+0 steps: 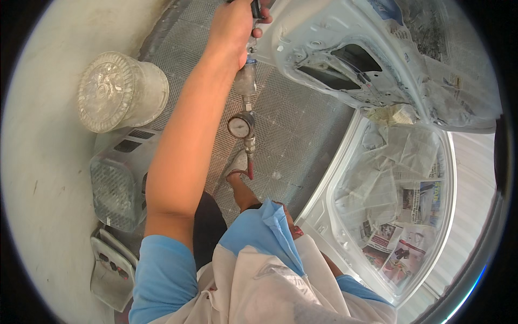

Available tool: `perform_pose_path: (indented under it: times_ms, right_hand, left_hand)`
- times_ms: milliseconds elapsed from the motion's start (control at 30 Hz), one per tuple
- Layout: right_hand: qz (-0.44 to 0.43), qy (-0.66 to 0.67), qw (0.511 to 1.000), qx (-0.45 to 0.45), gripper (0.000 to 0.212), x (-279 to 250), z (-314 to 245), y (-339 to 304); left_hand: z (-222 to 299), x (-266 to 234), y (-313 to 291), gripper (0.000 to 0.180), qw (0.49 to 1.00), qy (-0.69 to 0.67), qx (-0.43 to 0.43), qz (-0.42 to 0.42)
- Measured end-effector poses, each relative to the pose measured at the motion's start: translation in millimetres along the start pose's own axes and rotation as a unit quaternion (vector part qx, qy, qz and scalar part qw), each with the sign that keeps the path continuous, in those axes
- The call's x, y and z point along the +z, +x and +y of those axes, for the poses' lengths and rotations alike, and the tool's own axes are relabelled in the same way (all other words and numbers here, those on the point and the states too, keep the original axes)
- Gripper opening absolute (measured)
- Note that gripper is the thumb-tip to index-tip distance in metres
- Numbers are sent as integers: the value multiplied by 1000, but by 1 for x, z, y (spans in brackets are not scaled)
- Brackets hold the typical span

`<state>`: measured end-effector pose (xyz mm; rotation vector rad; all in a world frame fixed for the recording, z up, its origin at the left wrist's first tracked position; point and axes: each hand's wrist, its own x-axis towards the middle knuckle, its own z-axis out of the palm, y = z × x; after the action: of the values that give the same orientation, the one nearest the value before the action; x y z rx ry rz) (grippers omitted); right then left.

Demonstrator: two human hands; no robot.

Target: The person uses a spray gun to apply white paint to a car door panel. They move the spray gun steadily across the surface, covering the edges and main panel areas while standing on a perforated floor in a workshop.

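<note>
Overhead, left hand raised at full stretch near top edge of view, fingers wrapped tight around grip of spray gun. Gun hung downward from that fist: cloudy cup section just under the hand, then a round pressure gauge, then a brass fitting with a red-tipped end below it. Gun body touching nothing but the hand; nozzle end cut off by top edge, so direction of aim not determinable. Held just beside the near edge of a white car panel tilted up at upper right, with dark cut-outs in its inner face and newspaper taped over its far part.

Right hand low, close to the body, mostly hidden behind a blue sleeve and a pale cloth; only a sliver of fingers visible near the rim of the car opening. Open or closed: cannot tell.

Noted also: window opening at right masked with newspaper sheets inside a white frame. Grated metal floor underfoot, one sandalled foot planted on it. At left, against pale wall, an upturned dusty bucket resting on a paint-coated mesh box.
</note>
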<state>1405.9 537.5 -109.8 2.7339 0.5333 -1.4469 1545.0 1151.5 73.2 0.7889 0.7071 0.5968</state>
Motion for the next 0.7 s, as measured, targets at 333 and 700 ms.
perform_pose_path:
  times_ms: [333,700]
  right_hand:
    - [-2,131,988,-81,64,31,29,19]
    - [-160,83,983,22,55,-37,-77,-4]
  left_hand:
    - [38,9,-64,49,987,-133,-35,-82]
    - [-143,-43,8,56,991,-98,-78,49]
